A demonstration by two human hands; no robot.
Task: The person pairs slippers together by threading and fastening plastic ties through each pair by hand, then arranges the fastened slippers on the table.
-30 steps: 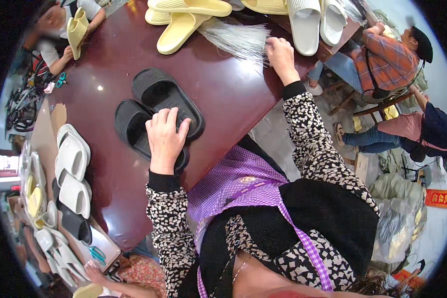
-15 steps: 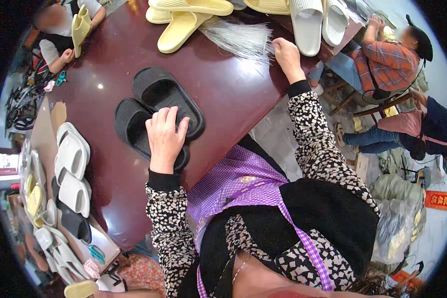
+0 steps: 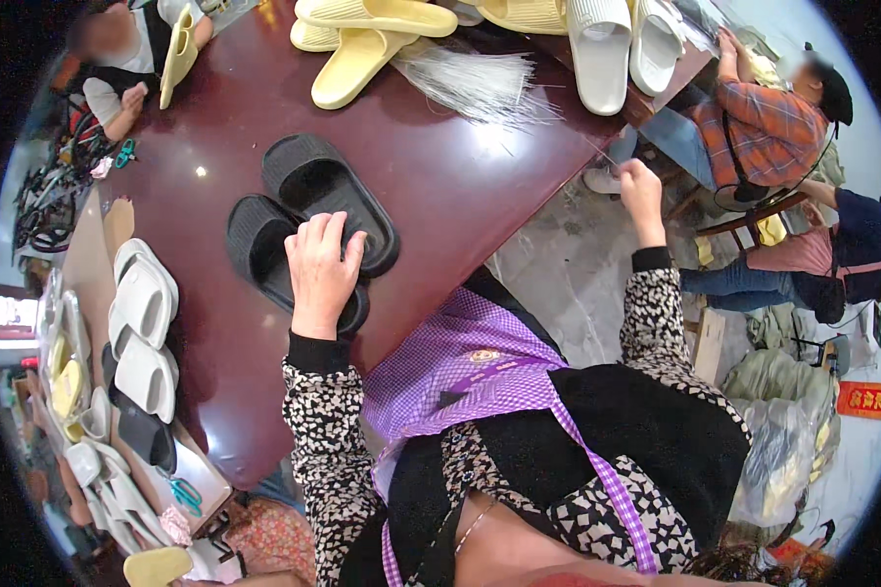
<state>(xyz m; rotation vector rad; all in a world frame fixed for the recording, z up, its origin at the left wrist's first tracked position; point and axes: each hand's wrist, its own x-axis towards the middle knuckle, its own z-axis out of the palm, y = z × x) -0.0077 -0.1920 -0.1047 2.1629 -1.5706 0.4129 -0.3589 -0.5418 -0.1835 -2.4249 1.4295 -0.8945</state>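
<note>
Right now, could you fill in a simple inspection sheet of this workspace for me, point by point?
Surface: glossy dark red table, reflecting light.
Work items: black slippers; pale strand bundle near the far side.
Clutter: yellow slippers and grey slippers at the far side; teal scissors at lower left.
Hands: left hand rests on the black slippers; right hand, closed beyond the table's edge, apparently pinches a thin strand.
Cables: nothing clearly seen.
Surroundings: person in plaid shirt at right; another person at upper left.

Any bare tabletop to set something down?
Bare: tabletop between the black slippers, strand bundle and right edge; also between those slippers and the white slippers at left. Crowded: far edge, with yellow slippers, bundle and grey slippers.
</note>
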